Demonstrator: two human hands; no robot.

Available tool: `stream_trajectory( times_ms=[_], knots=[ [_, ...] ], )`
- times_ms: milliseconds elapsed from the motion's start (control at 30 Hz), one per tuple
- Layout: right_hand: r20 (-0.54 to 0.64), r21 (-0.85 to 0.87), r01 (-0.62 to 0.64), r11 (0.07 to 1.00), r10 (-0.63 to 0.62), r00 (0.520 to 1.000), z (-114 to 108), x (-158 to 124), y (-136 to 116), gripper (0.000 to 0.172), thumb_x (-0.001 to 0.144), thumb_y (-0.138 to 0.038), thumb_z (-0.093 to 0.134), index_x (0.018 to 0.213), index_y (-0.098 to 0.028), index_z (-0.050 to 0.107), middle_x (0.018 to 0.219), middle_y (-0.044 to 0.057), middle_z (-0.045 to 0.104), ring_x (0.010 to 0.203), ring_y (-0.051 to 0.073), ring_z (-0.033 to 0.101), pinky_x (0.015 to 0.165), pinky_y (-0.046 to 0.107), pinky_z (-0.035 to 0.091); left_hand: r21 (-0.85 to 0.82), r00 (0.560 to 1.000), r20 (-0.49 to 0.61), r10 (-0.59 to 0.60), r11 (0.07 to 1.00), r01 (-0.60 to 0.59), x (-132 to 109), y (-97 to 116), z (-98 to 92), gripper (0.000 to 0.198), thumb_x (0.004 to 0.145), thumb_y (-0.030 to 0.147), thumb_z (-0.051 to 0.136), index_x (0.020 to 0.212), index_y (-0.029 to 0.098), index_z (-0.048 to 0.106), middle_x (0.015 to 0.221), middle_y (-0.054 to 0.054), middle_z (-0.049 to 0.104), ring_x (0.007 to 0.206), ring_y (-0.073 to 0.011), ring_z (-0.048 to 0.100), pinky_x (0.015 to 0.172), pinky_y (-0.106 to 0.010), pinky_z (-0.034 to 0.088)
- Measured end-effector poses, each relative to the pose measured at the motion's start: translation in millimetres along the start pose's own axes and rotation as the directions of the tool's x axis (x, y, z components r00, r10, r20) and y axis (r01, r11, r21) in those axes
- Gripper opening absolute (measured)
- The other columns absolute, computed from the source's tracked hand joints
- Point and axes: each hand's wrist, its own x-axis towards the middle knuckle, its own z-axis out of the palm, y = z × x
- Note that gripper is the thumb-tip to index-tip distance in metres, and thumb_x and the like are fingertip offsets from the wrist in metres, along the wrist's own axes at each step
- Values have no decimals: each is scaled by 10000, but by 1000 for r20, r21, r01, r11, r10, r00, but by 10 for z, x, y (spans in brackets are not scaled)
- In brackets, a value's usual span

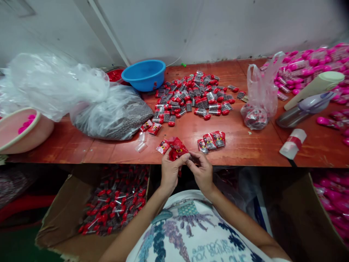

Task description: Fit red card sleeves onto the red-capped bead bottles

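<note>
My left hand (169, 173) is closed around a red printed wrapper (177, 146), which stands up from the fingers at the table's front edge. Close beside it, my right hand (202, 171) has its thumb and fingers pinched together near the left thumb; whatever lies between them is hidden. Another red printed packet (163, 146) lies on the table just behind my left hand. To the right, several red packets (214, 141) overlap in a row. Small clear tubes (141, 146) rest on the left, near a few more red wrappers (154, 128).
A heap of red-capped, dark-filled tubes (191, 94) covers the table's middle back. Around it stand a blue basin (144, 75), a bulky plastic bag (114, 112), a small tied bag (256, 105) and bottles (300, 109). Below is a cardboard box (62, 207) of similar tubes.
</note>
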Motion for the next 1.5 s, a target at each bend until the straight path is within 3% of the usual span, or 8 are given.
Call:
stream_trajectory(
  times_ms=[167, 333, 500, 733, 933, 1067, 1267, 1500],
  knots=[
    [111, 228, -260, 938, 240, 964, 1, 13, -62, 263, 717, -309, 739, 943, -224, 636, 799, -12, 671, 659, 138, 615, 549, 248, 527, -15, 994, 85, -62, 998, 64, 11, 0, -22, 281, 576, 214, 806, 757, 155, 599, 549, 69, 508, 431, -37, 375, 404, -167, 287],
    [13, 187, -166, 968, 166, 986, 25, 47, -56, 249, 739, -297, 721, 963, -219, 646, 906, 19, 686, 807, 160, 642, 692, 275, 544, -25, 999, -7, -35, 999, 35, 7, -24, -20, 310, 590, 266, 807, 817, 155, 627, 569, 65, 525, 417, -32, 385, 391, -162, 291],
    [29, 274, -195, 942, 194, 980, 71, 48, -71, 261, 733, -293, 728, 956, -214, 619, 867, 1, 691, 759, 143, 646, 680, 268, 541, -84, 995, -104, 1, 996, -10, 15, -52, -46, 302, 574, 269, 820, 775, 148, 631, 543, 76, 512, 405, -32, 396, 387, -163, 311],
    [-96, 191, -108, 976, 129, 987, 129, -18, 10, 252, 755, -292, 717, 971, -202, 623, 912, 13, 680, 815, 141, 639, 775, 283, 529, 33, 991, -128, 43, 999, -39, -47, -138, -68, 332, 636, 299, 790, 909, 151, 673, 594, 63, 561, 420, -20, 399, 401, -150, 310],
    [109, 388, -325, 863, 307, 945, 68, 56, -47, 248, 755, -309, 719, 971, -216, 638, 805, -23, 675, 609, 106, 640, 537, 216, 545, -62, 998, 4, -65, 996, 65, 50, -43, -217, 348, 702, 456, 718, 822, 139, 643, 464, 54, 505, 372, -54, 392, 359, -168, 292],
    [154, 422, -375, 825, 343, 927, 72, 47, -67, 264, 731, -303, 742, 953, -203, 640, 774, -20, 682, 589, 107, 648, 525, 208, 554, -92, 989, 111, -99, 990, 109, 98, -13, -284, 354, 682, 428, 745, 863, 147, 630, 449, 61, 496, 359, -65, 394, 341, -168, 280],
    [182, 468, -412, 782, 371, 911, 117, 1, -101, 246, 721, -289, 752, 922, -194, 646, 734, -19, 686, 563, 99, 647, 507, 189, 555, -59, 996, 83, -39, 997, 44, 59, -65, -279, 252, 664, 319, 777, 761, 148, 618, 468, 65, 510, 379, -50, 417, 374, -159, 311],
    [228, 549, -486, 680, 438, 870, 115, 5, -193, 238, 701, -270, 770, 896, -182, 665, 680, -22, 670, 521, 86, 628, 492, 164, 554, -82, 997, 63, -35, 996, 41, -13, -69, -217, 288, 627, 305, 796, 844, 162, 675, 517, 63, 526, 410, -41, 404, 405, -166, 339]
  ],
)
